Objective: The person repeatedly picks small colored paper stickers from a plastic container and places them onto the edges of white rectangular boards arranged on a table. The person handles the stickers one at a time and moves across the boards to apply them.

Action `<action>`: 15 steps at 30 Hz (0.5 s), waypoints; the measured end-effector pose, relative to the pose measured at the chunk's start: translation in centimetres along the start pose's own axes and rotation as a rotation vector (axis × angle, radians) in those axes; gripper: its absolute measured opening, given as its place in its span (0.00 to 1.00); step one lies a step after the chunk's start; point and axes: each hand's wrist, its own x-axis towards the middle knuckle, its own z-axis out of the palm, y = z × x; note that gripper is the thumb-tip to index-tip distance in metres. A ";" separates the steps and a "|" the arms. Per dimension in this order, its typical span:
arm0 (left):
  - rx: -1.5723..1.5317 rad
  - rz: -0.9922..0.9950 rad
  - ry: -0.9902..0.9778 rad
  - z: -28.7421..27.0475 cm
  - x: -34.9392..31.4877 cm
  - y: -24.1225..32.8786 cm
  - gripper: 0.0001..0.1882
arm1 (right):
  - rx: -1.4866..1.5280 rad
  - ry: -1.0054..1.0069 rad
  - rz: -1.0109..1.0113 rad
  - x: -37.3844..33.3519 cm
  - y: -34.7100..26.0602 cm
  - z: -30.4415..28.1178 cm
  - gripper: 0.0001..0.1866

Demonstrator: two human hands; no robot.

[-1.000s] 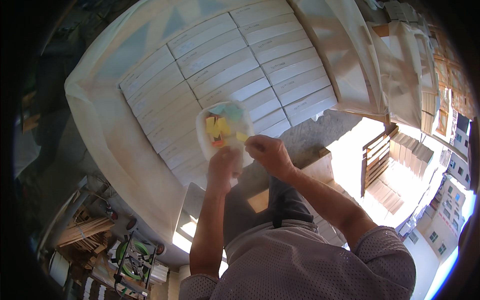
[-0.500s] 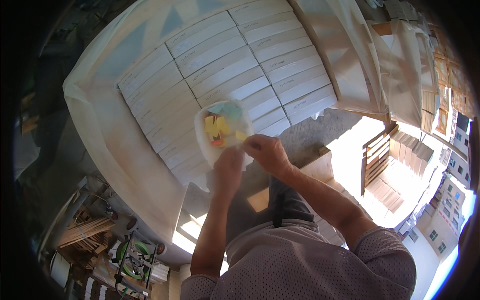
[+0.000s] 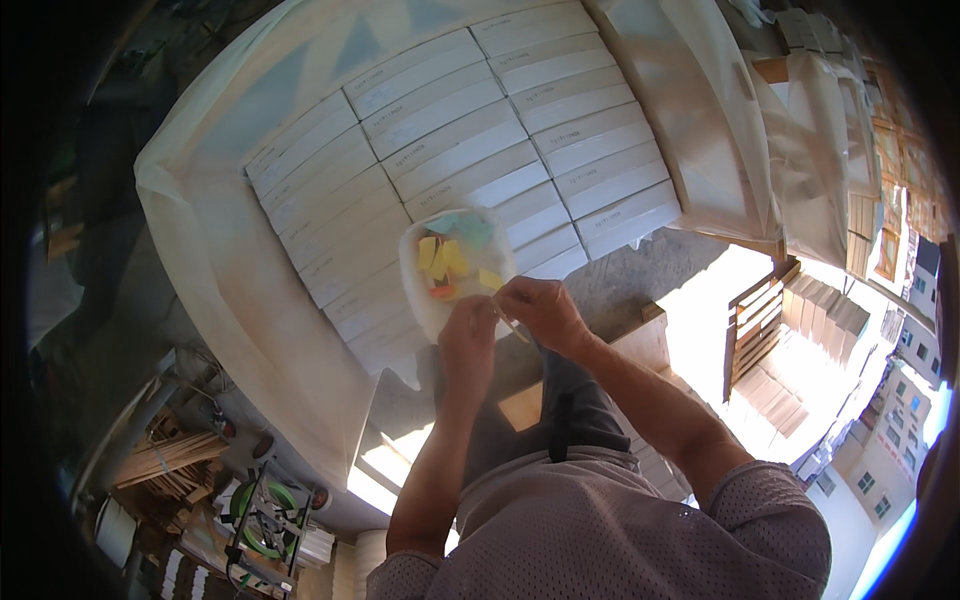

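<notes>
Both our hands meet, the right hand (image 3: 535,305) seemingly pinching a pale strip (image 3: 514,327) below it, the left hand (image 3: 468,330) gripping what we cannot tell, yellow slips (image 3: 453,257) just beyond, fine handling calling for steadiness.

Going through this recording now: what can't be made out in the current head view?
Head view: what the left hand and right hand have between them; the hands themselves cover it.
Head view: what the yellow pieces in the white tub are; hazy blur.
Head view: what stands behind the upper-right plastic sheet; its cloudy film hides it.
</notes>
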 end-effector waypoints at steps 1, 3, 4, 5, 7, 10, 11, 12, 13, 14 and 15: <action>-0.052 -0.071 -0.014 -0.1 0.0 0.2 0.05 | -0.028 0.011 -0.019 0.0 0.0 0.1 0.13; -0.154 -0.214 -0.041 -0.4 0.0 0.7 0.04 | -0.084 0.031 -0.065 0.0 0.0 0.2 0.12; -0.187 -0.239 -0.043 -0.4 0.0 0.8 0.03 | -0.091 0.026 -0.063 0.1 0.0 0.3 0.12; -0.219 -0.263 -0.045 -0.5 0.1 0.8 0.03 | -0.098 0.022 -0.061 0.0 0.1 0.2 0.12; -0.236 -0.295 -0.023 -0.6 0.3 0.3 0.03 | -0.101 0.070 -0.062 0.1 0.2 0.4 0.11; -0.134 -0.293 0.071 -0.7 1.0 -2.1 0.04 | -0.047 0.228 -0.051 0.6 0.6 0.7 0.11; -0.065 -0.275 0.113 -0.8 1.4 -3.3 0.05 | -0.003 0.284 -0.036 1.0 0.8 0.4 0.11; -0.053 -0.255 0.154 -0.9 1.9 -4.7 0.06 | 0.035 0.341 -0.017 1.4 0.9 0.1 0.11; 0.150 -0.166 0.206 -1.1 2.6 -6.1 0.07 | 0.025 0.402 -0.027 1.9 1.0 -0.4 0.12; 0.297 -0.073 0.259 -1.4 3.5 -7.5 0.08 | 0.009 0.463 -0.034 2.5 1.1 -1.0 0.12; 0.444 0.021 0.310 -1.5 3.9 -8.6 0.09 | -0.008 0.524 -0.053 3.1 1.1 -1.5 0.12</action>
